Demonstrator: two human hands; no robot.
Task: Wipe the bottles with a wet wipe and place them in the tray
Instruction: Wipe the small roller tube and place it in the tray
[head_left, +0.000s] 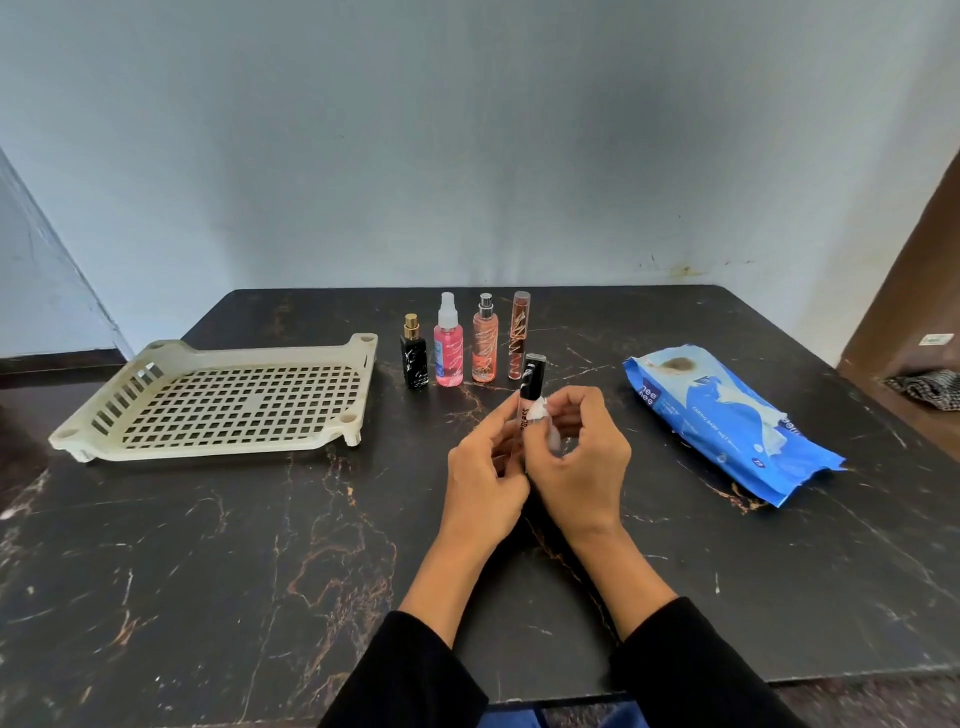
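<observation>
A single wide-angle view from the person's head looks forward and down across the dark table (208, 545) toward the far wall (467, 156). The hands (535, 457) sit close under the lens at centre, sleeves at the bottom edge, with the tray (358, 384) off to the left and the wipes pack (727, 415) to the right. Straight edges bow near the frame's borders, and no second view overlaps this one.

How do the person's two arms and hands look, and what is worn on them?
Both arms wear long black sleeves that end before the wrists. The left hand and the right hand are bare: no gloves, and no rings, watch or bracelet can be seen.
</observation>
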